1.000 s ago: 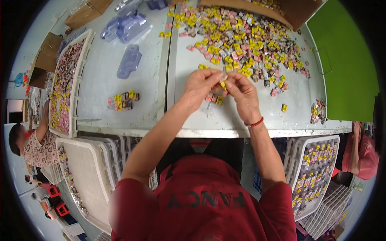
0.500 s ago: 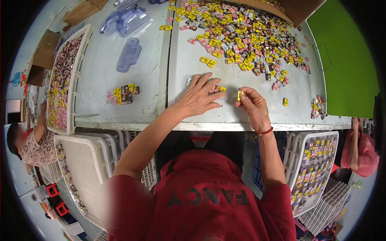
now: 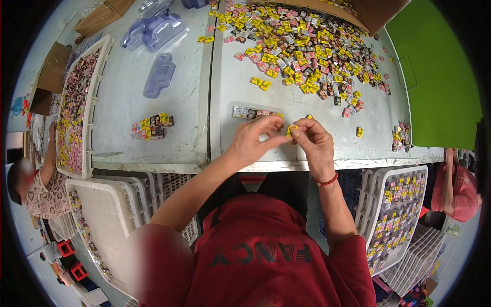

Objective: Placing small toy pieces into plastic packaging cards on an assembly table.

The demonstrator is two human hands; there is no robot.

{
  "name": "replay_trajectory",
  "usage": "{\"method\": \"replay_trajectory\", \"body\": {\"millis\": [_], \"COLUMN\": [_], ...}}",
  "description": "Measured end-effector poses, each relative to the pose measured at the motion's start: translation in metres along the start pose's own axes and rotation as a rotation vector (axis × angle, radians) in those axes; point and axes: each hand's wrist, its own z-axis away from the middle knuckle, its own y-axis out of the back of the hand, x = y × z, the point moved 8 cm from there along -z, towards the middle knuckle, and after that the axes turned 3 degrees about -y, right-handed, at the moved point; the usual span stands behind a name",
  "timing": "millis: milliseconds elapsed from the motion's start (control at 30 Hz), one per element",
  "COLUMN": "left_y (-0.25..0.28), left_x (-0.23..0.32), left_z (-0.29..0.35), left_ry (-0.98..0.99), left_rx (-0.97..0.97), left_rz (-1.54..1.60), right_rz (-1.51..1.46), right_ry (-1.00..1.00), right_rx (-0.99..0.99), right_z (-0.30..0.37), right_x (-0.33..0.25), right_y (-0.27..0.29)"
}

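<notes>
Between thumb and fingertips, my right hand (image 3: 316,146) pinches a small yellow block-shaped piece (image 3: 291,131) just above the table near its front edge. My left hand (image 3: 254,142) is beside it, fingers curved and apart, the thumb reaching close to the piece; nothing shows in its grasp. Behind my left hand lies a clear plastic tray (image 3: 236,115) with a row of small blocks (image 3: 251,112) in silver, dark, pink and yellow; its right part is partly hidden by my fingers. Another yellow piece (image 3: 310,117) peeks out behind my right fingertips.
A large heap of small blocks (image 3: 317,56) spreads over the back right. At left lie a filled stack (image 3: 152,126) and clear trays (image 3: 159,75). White crates (image 3: 97,102) stand left and below the table edge. A green board (image 3: 440,82) rises at right. People work at both sides.
My left hand has drawn back from over the row of blocks toward me, uncovering more of it. My right hand, pinching the yellow piece, has moved left and nearer, close to my left thumb.
</notes>
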Motion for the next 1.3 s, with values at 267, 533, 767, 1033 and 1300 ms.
{"method": "replay_trajectory", "body": {"millis": [267,533,767,1033,1300], "left_y": [-0.020,-0.036,-0.028,-0.018,-0.009], "left_x": [0.004,-0.019,0.025,-0.020,-0.019], "left_z": [0.013,0.044,0.020,0.004,0.004], "left_ry": [0.014,0.109,-0.432,-0.499,-0.458], "left_rx": [0.043,0.153,0.008,-0.097,-0.074], "left_rz": [0.451,0.483,-0.576,-0.980,-0.871], "right_rz": [0.182,0.169,0.277,0.396,0.782], "right_ry": [0.274,0.027,0.058,0.107,0.283], "right_rx": [0.037,-0.076,0.011,0.097,0.163], "right_z": [0.022,0.035,0.030,0.015,-0.014], "right_x": [-0.032,0.004,0.009,0.007,0.007], "right_y": [-0.017,-0.010,0.022,0.026,0.006]}}
